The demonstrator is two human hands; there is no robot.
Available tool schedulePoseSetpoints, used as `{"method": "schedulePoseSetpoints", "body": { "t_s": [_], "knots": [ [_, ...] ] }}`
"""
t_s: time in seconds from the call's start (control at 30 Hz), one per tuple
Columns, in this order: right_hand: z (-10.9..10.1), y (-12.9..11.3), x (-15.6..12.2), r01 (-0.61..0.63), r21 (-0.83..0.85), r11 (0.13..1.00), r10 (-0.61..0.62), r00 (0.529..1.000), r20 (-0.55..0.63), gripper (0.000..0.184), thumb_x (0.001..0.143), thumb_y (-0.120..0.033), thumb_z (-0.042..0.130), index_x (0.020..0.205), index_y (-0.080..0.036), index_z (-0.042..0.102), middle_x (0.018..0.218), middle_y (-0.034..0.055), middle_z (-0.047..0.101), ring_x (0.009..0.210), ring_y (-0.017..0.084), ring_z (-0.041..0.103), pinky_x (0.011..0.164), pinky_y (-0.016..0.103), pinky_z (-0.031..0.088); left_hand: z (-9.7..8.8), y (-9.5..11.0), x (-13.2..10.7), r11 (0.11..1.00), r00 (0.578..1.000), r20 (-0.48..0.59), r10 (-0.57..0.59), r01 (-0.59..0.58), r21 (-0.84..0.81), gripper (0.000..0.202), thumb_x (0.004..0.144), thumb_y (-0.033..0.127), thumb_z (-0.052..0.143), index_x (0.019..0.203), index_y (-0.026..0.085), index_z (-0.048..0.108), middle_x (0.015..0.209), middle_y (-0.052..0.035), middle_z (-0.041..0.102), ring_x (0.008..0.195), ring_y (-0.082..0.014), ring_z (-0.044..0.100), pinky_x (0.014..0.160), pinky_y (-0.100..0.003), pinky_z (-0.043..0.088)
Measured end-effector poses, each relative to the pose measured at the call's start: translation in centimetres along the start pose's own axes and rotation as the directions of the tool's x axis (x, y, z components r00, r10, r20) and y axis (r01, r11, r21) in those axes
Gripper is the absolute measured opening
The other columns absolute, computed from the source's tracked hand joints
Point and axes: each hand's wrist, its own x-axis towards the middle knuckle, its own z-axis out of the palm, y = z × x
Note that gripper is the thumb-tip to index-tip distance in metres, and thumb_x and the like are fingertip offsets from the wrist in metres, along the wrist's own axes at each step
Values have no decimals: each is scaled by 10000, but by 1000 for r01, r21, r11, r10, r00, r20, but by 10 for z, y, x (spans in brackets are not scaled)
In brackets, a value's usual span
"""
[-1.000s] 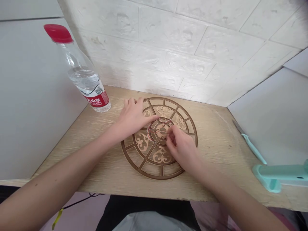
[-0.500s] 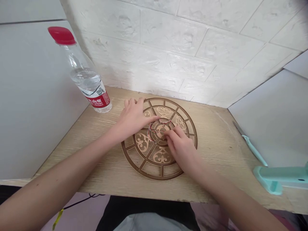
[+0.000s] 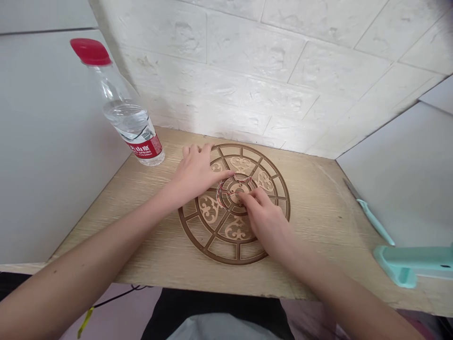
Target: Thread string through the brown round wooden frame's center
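**Matt wood beside glossy plastic**

The round brown fretwork disc (image 3: 238, 228) looked like smooth, matt laser-cut wood. The pale wood-grain tabletop (image 3: 318, 226) had a finely ridged matt finish. The clear plastic bottle (image 3: 125, 115) shone, and its red plastic cap (image 3: 91, 51) was glossy. The white embossed brick wall (image 3: 247, 61) looked rough and matt. The mint-green plastic handle (image 3: 410, 259) looked smooth.

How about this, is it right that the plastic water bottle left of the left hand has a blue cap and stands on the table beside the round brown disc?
Not quite: the cap on the plastic water bottle is red, not blue, as the head view shows. The rest holds: the bottle is left of the left hand, on the table, beside the round brown disc.
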Motion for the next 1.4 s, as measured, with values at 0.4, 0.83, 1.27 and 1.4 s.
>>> {"method": "schedulePoseSetpoints", "body": {
  "t_s": [0.4, 0.83, 1.27, 1.4],
  "knots": [
    [5, 0, 0, 11, -100, 995, -12, 1000, -8, 523, 792, 2, 348, 1270, -159, 483, 1067, 115, 556, 710, 148, 580, 558, 252, 468, 1, -1, 0, 1000, 1000, -6, 0, 0, 4, 937, 641, 801, 533, 1368, 222, 417, 1190, -154, 503, 1215, -368, 385, 929, -463, 394],
    [-8, -15, 7, -78, -128, 989, 95, 987, 130, 444, 791, 6, 388, 1185, -121, 549, 1082, 140, 500, 627, 127, 504, 506, 260, 423, 0, 2, 0, 1000, 1000, 17, -1, 1, -5, 965, 635, 803, 534, 1374, 194, 413, 1198, -171, 498, 1230, -375, 374, 934, -470, 396],
    [-8, -5, 11, -53, -66, 996, 49, 997, -66, 434, 961, -500, 346, 840, -200, 636, 1461, 102, 316, 1362, 378, 198, 981, 608, 274, 2, 1, 0, 998, 1000, -3, 28, -28, -49, 937, 623, 794, 564, 1352, 218, 441, 1178, -158, 502, 1214, -362, 397, 934, -468, 400],
    [-8, -3, 14, -63, -3, 998, 63, 997, -55, 440, 971, -485, 327, 806, -218, 637, 1480, 47, 314, 1417, 346, 115, 1021, 604, 240, 4, 3, -2, 997, 999, 6, 33, -33, -76, 902, 635, 751, 598, 1349, 222, 444, 1157, -146, 508, 1204, -357, 403, 916, -447, 411]
  ]
}}
